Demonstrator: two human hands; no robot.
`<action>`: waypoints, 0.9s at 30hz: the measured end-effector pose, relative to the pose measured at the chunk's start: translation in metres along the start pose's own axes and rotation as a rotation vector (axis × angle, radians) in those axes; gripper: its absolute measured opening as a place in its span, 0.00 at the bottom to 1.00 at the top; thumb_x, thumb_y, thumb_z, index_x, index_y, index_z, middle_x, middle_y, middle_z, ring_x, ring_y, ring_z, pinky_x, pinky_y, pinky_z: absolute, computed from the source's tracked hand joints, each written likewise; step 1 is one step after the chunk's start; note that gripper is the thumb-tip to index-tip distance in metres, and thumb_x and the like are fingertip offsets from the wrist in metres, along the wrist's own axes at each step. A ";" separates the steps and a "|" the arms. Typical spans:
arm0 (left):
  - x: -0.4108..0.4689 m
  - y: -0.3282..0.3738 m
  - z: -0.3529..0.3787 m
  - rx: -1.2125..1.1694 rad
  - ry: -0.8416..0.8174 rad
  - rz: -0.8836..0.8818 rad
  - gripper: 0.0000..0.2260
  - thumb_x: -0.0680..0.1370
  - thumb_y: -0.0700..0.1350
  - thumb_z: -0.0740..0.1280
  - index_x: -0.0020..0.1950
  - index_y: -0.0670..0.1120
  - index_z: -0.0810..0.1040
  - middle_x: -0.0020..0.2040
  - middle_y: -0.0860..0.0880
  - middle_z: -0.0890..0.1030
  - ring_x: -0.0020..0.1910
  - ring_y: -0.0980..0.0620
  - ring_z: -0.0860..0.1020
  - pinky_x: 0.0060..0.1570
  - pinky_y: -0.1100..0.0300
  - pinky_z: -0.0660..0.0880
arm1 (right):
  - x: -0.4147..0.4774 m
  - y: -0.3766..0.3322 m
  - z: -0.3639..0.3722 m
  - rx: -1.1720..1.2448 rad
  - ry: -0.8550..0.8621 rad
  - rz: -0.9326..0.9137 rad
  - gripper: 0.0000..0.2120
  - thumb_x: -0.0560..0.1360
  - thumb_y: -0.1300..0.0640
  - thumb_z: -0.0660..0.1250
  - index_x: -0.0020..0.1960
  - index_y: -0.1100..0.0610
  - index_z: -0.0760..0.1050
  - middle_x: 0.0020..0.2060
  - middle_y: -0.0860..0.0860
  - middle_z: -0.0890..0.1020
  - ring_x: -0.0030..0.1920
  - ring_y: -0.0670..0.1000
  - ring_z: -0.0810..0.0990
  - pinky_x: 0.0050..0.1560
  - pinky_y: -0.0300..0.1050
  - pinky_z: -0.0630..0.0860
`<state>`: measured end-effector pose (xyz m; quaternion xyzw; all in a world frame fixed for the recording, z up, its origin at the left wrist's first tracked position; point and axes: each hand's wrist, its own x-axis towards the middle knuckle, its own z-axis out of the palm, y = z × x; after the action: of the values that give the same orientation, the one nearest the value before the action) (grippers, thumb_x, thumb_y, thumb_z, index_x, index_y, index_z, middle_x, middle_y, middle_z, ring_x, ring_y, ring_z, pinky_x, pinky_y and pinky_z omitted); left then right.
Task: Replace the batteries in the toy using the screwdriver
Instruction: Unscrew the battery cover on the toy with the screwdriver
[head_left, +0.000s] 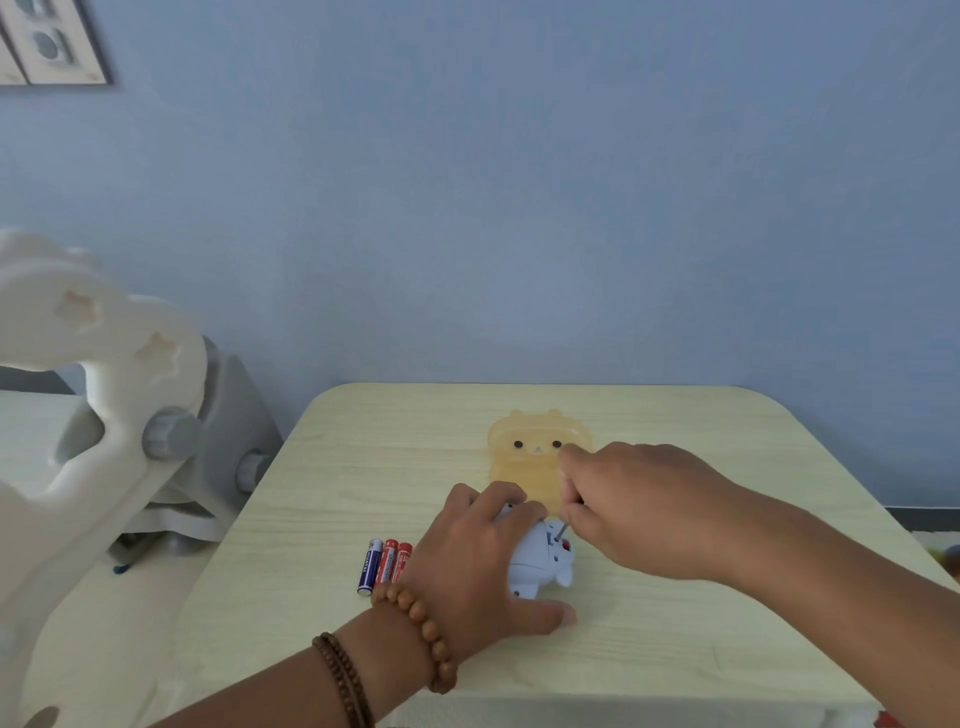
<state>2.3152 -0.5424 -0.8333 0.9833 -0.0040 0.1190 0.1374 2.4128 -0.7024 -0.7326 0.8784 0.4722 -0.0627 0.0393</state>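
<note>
The toy (540, 564) lies on the surface (363, 467), long axis running toward the person. The left hand (478, 561) grips it from the left, fingers curled over its far end. The right hand (634, 504) pinches the screwdriver (562, 531), whose shaft slants down and left into the toy's upturned face. Three batteries (384, 564) lie just left of the left hand.

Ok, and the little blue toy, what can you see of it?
The toy is a small pale blue figure of smooth plastic, lying on the table with stubby limbs showing. A red spot marks its upturned side. The left hand grips it from above, thumb on the table beside it. The right hand pinches the screwdriver, whose thin metal shaft tilts down onto that side.
</note>
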 end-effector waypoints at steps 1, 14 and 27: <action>0.001 0.000 0.000 -0.001 0.007 0.004 0.38 0.64 0.75 0.66 0.70 0.57 0.69 0.65 0.59 0.67 0.55 0.54 0.65 0.52 0.62 0.66 | 0.001 0.000 0.001 -0.008 0.008 0.002 0.11 0.83 0.45 0.56 0.55 0.52 0.69 0.46 0.49 0.80 0.43 0.54 0.81 0.46 0.53 0.79; 0.004 0.000 0.006 -0.049 0.040 0.002 0.35 0.64 0.74 0.65 0.67 0.60 0.71 0.63 0.60 0.67 0.54 0.53 0.66 0.56 0.60 0.70 | 0.001 0.002 0.003 0.049 0.004 0.027 0.16 0.80 0.37 0.58 0.57 0.49 0.72 0.47 0.45 0.77 0.48 0.53 0.79 0.48 0.50 0.75; 0.004 -0.001 0.005 -0.051 0.022 -0.010 0.36 0.64 0.74 0.65 0.68 0.60 0.70 0.65 0.61 0.66 0.57 0.54 0.65 0.56 0.61 0.69 | 0.001 0.004 0.005 -0.041 0.002 -0.008 0.16 0.83 0.40 0.53 0.57 0.51 0.68 0.41 0.48 0.77 0.41 0.55 0.76 0.41 0.50 0.74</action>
<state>2.3207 -0.5429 -0.8370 0.9782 -0.0006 0.1288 0.1631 2.4164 -0.7042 -0.7373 0.8756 0.4768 -0.0522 0.0566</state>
